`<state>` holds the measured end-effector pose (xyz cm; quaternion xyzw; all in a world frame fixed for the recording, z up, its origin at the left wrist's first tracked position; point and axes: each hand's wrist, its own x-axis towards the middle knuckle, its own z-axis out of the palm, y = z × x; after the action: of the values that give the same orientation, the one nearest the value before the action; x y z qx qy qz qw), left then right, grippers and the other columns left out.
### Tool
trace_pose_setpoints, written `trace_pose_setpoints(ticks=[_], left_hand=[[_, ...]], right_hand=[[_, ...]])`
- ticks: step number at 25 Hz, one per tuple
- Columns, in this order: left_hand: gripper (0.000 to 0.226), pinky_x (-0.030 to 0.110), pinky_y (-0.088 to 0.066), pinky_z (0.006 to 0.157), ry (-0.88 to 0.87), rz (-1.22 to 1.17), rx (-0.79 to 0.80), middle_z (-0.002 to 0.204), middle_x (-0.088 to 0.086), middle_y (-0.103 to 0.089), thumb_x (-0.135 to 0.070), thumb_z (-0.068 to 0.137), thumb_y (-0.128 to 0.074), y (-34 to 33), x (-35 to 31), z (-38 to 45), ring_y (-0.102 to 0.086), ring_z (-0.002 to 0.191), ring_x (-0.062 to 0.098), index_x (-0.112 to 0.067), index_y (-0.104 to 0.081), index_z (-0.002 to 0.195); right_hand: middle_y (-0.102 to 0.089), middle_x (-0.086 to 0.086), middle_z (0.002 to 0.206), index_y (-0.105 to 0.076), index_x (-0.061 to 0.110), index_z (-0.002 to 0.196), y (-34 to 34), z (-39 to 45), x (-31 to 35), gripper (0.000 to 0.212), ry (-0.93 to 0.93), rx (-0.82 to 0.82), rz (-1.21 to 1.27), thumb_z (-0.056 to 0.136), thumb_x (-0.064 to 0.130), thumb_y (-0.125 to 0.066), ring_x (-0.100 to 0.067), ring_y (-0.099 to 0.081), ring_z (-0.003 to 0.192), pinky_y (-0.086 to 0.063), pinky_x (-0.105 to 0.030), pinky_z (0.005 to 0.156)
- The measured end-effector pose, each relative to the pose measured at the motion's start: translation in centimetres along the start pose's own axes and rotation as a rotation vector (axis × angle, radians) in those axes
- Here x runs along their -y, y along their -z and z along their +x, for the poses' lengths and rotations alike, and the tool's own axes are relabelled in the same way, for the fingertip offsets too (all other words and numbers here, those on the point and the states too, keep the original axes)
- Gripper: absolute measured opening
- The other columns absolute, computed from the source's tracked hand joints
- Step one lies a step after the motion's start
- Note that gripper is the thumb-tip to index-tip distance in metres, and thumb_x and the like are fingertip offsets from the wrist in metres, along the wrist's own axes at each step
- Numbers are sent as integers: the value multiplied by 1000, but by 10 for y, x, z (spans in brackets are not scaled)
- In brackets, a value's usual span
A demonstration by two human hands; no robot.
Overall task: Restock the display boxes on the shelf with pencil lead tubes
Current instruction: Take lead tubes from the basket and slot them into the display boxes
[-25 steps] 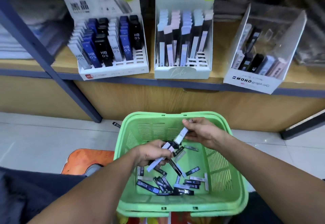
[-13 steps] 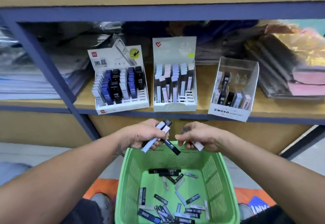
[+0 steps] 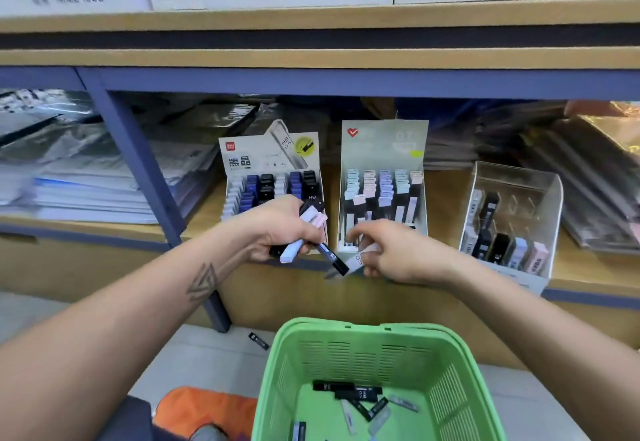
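— What's in the left hand [image 3: 282, 227]?
— A bunch of lead tubes [image 3: 313, 232], fingers wrapped round them, in front of the left box [image 3: 273, 184].
— The right hand [image 3: 391, 250]?
— It pinches one pale tube [image 3: 360, 260] at the front of the middle box [image 3: 382, 181].
— The rest?
— Loose in the green basket [image 3: 450, 364] below; one lies on the floor [image 3: 259, 341]. The clear box [image 3: 512, 219] stands further right on the shelf [image 3: 588, 267].

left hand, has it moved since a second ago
Yes. The left hand, gripping several lead tubes, has risen out of the green basket and now sits up in front of the black-and-blue display box on the shelf.
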<state>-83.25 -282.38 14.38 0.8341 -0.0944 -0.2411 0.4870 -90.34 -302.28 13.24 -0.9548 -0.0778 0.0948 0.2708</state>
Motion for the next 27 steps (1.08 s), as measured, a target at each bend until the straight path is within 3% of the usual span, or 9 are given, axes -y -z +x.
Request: trace_pose_setpoints(ticks=[4,7,9,12,17,19,24,27], left_hand=[[15,21,-41,38,-9,-89,-109,58,9,-62,9,90,-63,37,-8,-2,-54,41,14,-1,-53,93],[17,21,-41,38,-21,-110,-186,68,13,-62,7,89,-64,62,-9,-3,-54,42,13,-1,-54,99],[22,24,-43,42,-24,-116,-251,77,19,-63,7,87,-65,76,-6,-1,-56,43,15,-2,-54,104],[31,34,-51,57,-20,-111,-348,84,22,-63,6,84,-68,88,-3,-2,-59,47,20,6,-55,113],[46,48,-53,66,3,-81,-416,100,27,-66,-3,73,-77,98,6,-5,-61,74,31,4,-57,113],[39,51,-56,71,4,-89,-434,99,26,-64,1,80,-75,100,6,-6,-61,76,32,5,-55,113],[33,42,-47,63,-1,-95,-458,93,22,-59,4,83,-71,105,7,-6,-58,75,31,5,-54,112],[33,53,-58,72,-15,-127,-464,95,23,-63,5,81,-73,105,6,-7,-62,74,33,6,-57,110]], right_hand=[[-67,2,79,-65,19,96,10,23,19,17,83,-258,43,88,10,-77,-10,-71,65,-59,-33,66],[-72,4,81,-73,15,114,9,36,31,21,100,-353,116,96,7,-66,0,-70,66,-57,-17,62],[-73,1,90,-71,15,120,5,44,42,25,145,-413,98,97,8,-65,-5,-71,77,-58,-19,70],[-74,3,91,-76,16,106,-1,59,57,14,254,-516,17,92,16,-74,-12,-69,87,-57,-33,86],[-75,0,93,-76,17,104,-21,89,68,14,320,-520,19,91,18,-75,-16,-69,88,-57,-38,85],[-72,1,88,-72,18,100,-29,94,67,10,348,-513,-6,91,17,-75,-18,-68,84,-58,-41,80],[-69,4,79,-71,17,86,-28,98,70,8,336,-484,-14,88,12,-76,-18,-66,78,-57,-41,76],[-67,7,75,-69,17,82,-27,96,71,11,316,-450,20,87,11,-77,-17,-65,75,-56,-41,73]])
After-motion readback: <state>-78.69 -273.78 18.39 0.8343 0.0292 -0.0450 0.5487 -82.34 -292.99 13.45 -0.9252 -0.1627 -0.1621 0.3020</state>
